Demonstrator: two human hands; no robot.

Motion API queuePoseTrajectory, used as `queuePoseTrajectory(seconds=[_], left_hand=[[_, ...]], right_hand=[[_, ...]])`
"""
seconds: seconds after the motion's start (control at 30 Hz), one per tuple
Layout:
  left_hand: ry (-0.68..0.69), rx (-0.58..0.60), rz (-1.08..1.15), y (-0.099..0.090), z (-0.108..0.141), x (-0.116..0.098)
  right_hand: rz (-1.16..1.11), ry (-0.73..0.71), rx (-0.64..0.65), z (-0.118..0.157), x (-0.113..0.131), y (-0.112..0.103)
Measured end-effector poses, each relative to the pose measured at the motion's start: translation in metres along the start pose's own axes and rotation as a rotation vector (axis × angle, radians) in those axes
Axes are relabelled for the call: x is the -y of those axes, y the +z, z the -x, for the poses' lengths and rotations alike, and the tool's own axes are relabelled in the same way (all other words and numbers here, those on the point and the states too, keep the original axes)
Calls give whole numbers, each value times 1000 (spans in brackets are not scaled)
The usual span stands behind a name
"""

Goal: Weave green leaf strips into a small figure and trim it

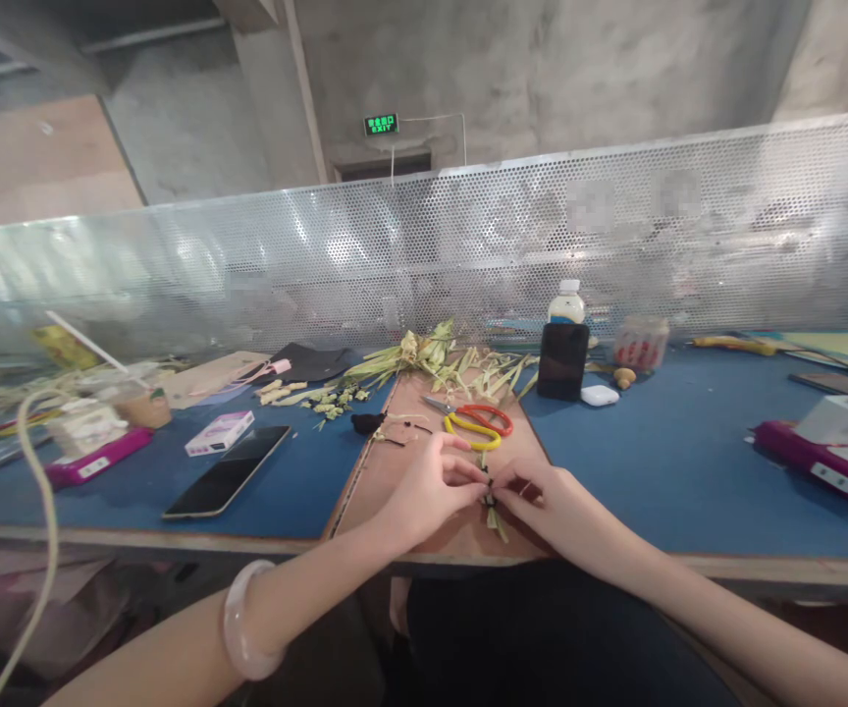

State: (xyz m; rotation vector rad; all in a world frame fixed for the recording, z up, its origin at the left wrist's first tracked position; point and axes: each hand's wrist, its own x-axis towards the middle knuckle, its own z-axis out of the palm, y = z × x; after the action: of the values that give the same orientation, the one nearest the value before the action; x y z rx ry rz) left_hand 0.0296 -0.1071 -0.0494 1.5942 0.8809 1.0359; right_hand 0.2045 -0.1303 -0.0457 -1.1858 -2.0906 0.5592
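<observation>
Where the perforated metal screen (468, 265) closes off the back, its sheet looks hard, grey and shiny, dotted with small round holes. Before it spreads the table (660, 481), smooth, flat and blue, with a brown board (372, 501) laid across its middle; the board looks matt and straight-edged. At its far end sprawls a pile of leaves (431, 358), pale green, ribbon-like and crumpled.

The left hand (431, 481) and right hand (538, 491) meet low over the board, each with thumb and forefinger pinching at the small bundle (493, 516); whether the tips grip leaf or tie, I cannot tell. Just beyond lie the scissors (494, 419), pointed blades of metal, one rounded loop red, the other yellow.

The bundle sits near the board's front edge, between the hands: narrow, flat strips with loose ends. It should be very light and bendy, dry enough to split if creased hard, so hold it at its bound middle, not by the fraying tips. Smallest is the dark tie (489, 499) around it, thin and apparently soft.
</observation>
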Motion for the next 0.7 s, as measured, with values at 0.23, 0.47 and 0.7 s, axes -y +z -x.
queuePoseTrajectory(seconds=[0.23,0.47,0.7], left_hand=[[13,4,-38,-3,0,0],[25,39,-50,-1,-1,-2],[-45,17,-23,0,-1,-5]], right_hand=[[105,-127,-74,-1,1,-3],[252,-311,-55,-2,-1,-5],[276,-308,-84,-4,-4,-3]])
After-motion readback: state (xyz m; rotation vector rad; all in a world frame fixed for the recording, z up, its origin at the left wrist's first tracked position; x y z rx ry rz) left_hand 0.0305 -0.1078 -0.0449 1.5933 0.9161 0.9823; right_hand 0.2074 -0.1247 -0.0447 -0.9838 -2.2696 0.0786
